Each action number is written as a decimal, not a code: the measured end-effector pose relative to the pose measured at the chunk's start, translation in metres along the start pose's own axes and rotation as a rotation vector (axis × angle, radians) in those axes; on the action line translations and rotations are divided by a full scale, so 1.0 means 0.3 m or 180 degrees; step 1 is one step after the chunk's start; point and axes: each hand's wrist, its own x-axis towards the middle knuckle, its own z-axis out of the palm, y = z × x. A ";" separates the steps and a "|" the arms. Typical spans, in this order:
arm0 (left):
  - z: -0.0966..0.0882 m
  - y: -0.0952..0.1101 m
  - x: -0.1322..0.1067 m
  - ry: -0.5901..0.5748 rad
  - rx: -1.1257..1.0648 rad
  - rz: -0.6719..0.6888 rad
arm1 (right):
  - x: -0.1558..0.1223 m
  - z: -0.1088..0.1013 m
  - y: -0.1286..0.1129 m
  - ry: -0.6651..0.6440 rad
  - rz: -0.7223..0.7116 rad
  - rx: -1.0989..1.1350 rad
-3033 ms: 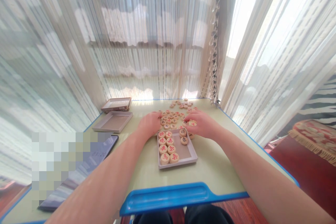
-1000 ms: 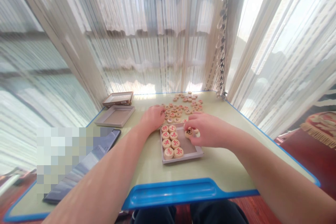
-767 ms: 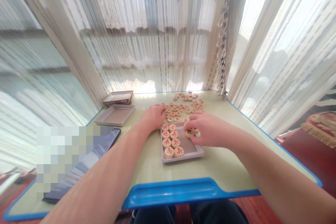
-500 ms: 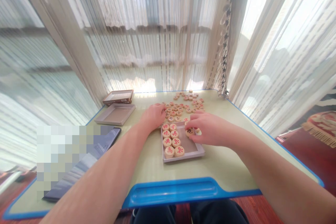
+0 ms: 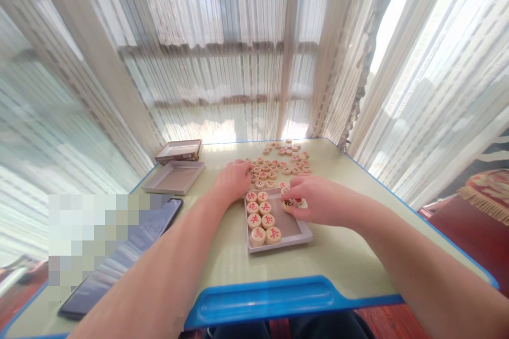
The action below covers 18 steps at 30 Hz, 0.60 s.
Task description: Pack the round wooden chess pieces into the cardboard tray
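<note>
Right hand: grip clamped on round wooden black-marked game piece, over shallow grey tray.
Left hand: at loose wooden pieces beyond tray's far-left corner; cannot tell its grip.

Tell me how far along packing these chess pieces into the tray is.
Eight red-marked pieces sit in two columns in the tray. The right hand holds a black-marked piece over it. The left hand rests at the loose pile beyond, with many left to pack.
</note>
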 end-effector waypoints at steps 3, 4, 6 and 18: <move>-0.001 -0.001 0.002 0.0017 -0.0151 -0.0028 | -0.001 -0.001 -0.001 0.0024 -0.0034 0.0046; 0.000 -0.003 0.004 0.0020 -0.0256 -0.0010 | -0.002 -0.002 -0.002 0.0029 -0.0029 0.0068; 0.003 -0.009 0.009 0.0036 -0.0474 0.0048 | -0.004 -0.004 -0.002 0.0050 -0.0012 0.0131; 0.002 -0.016 0.011 0.0098 -0.0453 0.0153 | 0.009 -0.004 0.023 0.0283 0.0168 0.0175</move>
